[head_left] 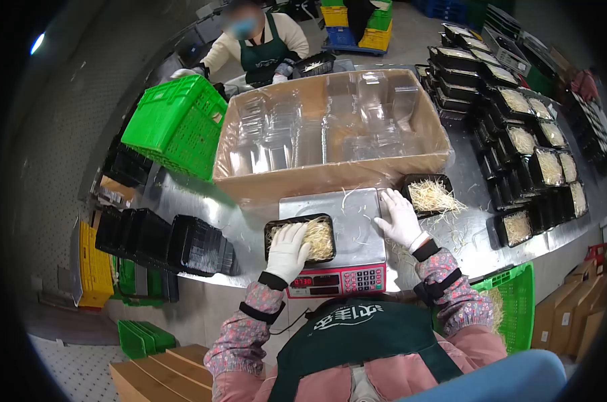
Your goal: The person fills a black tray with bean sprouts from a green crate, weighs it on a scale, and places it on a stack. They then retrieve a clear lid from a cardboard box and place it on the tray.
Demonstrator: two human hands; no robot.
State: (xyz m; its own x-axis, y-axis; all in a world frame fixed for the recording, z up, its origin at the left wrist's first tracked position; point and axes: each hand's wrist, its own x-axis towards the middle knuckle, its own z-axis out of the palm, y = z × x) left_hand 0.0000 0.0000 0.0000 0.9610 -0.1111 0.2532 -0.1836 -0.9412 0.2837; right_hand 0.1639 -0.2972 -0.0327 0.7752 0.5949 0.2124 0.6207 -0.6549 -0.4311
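My left hand [287, 253], in a white glove, lies with its fingers stretched over the bean sprouts [320, 236] in a black plastic tray [333, 242]. That tray sits at the left side of the digital scale's metal platform [360, 234]; the scale has a red front panel [337, 281] with a lit display. My right hand [400, 220], also gloved, is at the platform's right edge, fingers apart and holding nothing. Just beyond its fingertips is a second black tray [426, 177], heaped with bean sprouts [433, 195] that spill over its near side.
Behind the scale stands a large cardboard box [330, 175] of clear plastic lids. Empty black trays [193, 244] are stacked at left, near a tilted green crate [173, 124]. Filled trays [518, 141] pile up at right. Across the table works a person [266, 50] in a green apron.
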